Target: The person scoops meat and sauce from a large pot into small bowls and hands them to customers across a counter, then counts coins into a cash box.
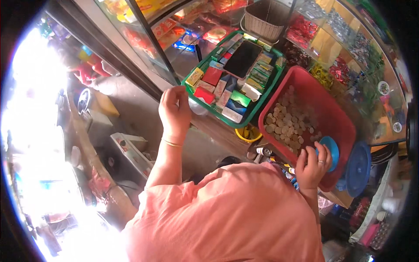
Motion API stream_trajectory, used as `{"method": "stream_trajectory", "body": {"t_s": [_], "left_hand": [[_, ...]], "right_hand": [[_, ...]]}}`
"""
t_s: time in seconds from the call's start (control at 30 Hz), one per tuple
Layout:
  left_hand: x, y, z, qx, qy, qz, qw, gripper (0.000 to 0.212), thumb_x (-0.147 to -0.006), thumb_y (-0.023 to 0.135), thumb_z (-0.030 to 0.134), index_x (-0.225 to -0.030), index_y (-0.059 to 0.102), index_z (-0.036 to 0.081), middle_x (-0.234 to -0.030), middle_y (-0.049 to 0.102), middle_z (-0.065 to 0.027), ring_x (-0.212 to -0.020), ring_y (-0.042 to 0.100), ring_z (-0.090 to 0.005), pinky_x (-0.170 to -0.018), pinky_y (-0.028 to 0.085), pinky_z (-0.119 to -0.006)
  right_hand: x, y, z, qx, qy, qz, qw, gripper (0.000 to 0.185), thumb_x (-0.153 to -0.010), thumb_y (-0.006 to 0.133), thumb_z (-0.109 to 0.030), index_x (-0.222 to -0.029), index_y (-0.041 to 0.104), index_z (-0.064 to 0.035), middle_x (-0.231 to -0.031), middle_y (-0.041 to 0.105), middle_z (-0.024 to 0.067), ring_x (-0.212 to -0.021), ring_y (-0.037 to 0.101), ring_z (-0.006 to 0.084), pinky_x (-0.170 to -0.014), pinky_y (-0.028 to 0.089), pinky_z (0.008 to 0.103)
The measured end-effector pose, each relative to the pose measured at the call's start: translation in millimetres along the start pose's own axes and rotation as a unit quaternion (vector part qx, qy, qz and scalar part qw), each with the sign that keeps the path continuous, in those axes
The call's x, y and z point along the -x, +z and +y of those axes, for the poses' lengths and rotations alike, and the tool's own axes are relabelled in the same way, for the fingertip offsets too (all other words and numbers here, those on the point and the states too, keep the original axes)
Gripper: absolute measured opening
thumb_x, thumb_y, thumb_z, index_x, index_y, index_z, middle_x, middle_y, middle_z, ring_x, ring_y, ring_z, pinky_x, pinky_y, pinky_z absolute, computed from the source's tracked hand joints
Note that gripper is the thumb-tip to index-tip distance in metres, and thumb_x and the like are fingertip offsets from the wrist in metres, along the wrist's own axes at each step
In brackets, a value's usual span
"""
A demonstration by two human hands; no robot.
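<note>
My left hand (pixel 175 109), with a thin bangle at its wrist, is raised at the near left corner of a green plastic basket (pixel 240 123). Its fingers are curled, and whether anything is in them is hidden. Cigarette packs (pixel 212 76) and other small boxes fill the basket, and a dark-screened smartphone (pixel 244 59) lies on top. To the right, a red plastic tub (pixel 337 119) holds many coins (pixel 288 126). Over the tub's near end, my right hand (pixel 311 167), wearing a ring, has its fingers against the left side of a blue bowl (pixel 331 154). Whether they grip it is unclear.
A blue plastic lid (pixel 359 169) stands beside the tub's right end. Behind is a glass display case with wrapped sweets (pixel 340 69) and a woven-pattern plastic basket (pixel 264 21). A yellow container (pixel 248 133) sits below the green basket's edge. Strong glare covers the far left.
</note>
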State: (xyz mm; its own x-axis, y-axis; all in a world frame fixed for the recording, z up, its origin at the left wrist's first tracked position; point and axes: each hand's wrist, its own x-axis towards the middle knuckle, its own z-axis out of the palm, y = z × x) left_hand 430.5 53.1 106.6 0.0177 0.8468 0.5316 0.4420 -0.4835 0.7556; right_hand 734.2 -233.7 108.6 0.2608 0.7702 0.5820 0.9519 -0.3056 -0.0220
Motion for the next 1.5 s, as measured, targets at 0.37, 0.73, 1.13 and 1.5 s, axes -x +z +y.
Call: {"method": "stream_trajectory", "body": {"t_s": [0.37, 0.73, 1.13, 1.5], "left_hand": [[-10.0, 13.1, 47.8, -0.158, 0.284, -0.38, 0.866, 0.032, -0.072, 0.083, 0.025, -0.102, 0.073, 0.019, -0.11, 0.068, -0.0014, -0.112, 0.06, -0.0292, -0.093, 0.047, -0.047], [-41.6, 34.7, 43.3, -0.2, 0.385, -0.44, 0.787, 0.03, -0.079, 0.077, 0.023, -0.109, 0.07, 0.019, -0.108, 0.066, -0.0024, -0.11, 0.062, -0.0299, -0.097, 0.045, -0.048], [-61.2, 54.4, 52.9, -0.083, 0.227, -0.527, 0.815, 0.018, -0.091, 0.068, 0.008, -0.108, 0.063, 0.006, -0.095, 0.066, -0.0167, -0.088, 0.067, -0.037, -0.077, 0.052, -0.046], [-79.1, 66.2, 66.4, 0.052, 0.139, -0.561, 0.814, 0.018, -0.092, 0.063, -0.002, -0.109, 0.06, 0.001, -0.097, 0.068, -0.0133, -0.09, 0.067, -0.0212, -0.078, 0.053, -0.034]], "right_hand": [[-3.2, -5.7, -7.5, 0.009, 0.025, -0.025, 0.999, 0.015, -0.086, 0.074, -0.015, -0.1, 0.07, -0.0088, -0.123, 0.062, 0.0092, -0.121, 0.053, 0.0354, -0.104, 0.04, 0.0498], [-88.5, 9.9, -65.0, -0.134, -0.147, 0.029, 0.98, 0.014, -0.078, 0.074, -0.016, -0.091, 0.068, -0.0153, -0.118, 0.064, 0.0051, -0.12, 0.054, 0.0309, -0.102, 0.04, 0.0525], [-101.3, 40.1, -106.5, -0.222, -0.157, 0.005, 0.962, 0.016, -0.076, 0.074, -0.02, -0.092, 0.071, -0.0167, -0.122, 0.062, 0.0047, -0.123, 0.052, 0.0323, -0.106, 0.037, 0.058], [-103.8, 44.8, -136.8, -0.229, -0.131, -0.013, 0.964, 0.02, -0.075, 0.074, -0.02, -0.095, 0.078, -0.0199, -0.139, 0.056, 0.0069, -0.134, 0.046, 0.0356, -0.11, 0.031, 0.0634]]}}
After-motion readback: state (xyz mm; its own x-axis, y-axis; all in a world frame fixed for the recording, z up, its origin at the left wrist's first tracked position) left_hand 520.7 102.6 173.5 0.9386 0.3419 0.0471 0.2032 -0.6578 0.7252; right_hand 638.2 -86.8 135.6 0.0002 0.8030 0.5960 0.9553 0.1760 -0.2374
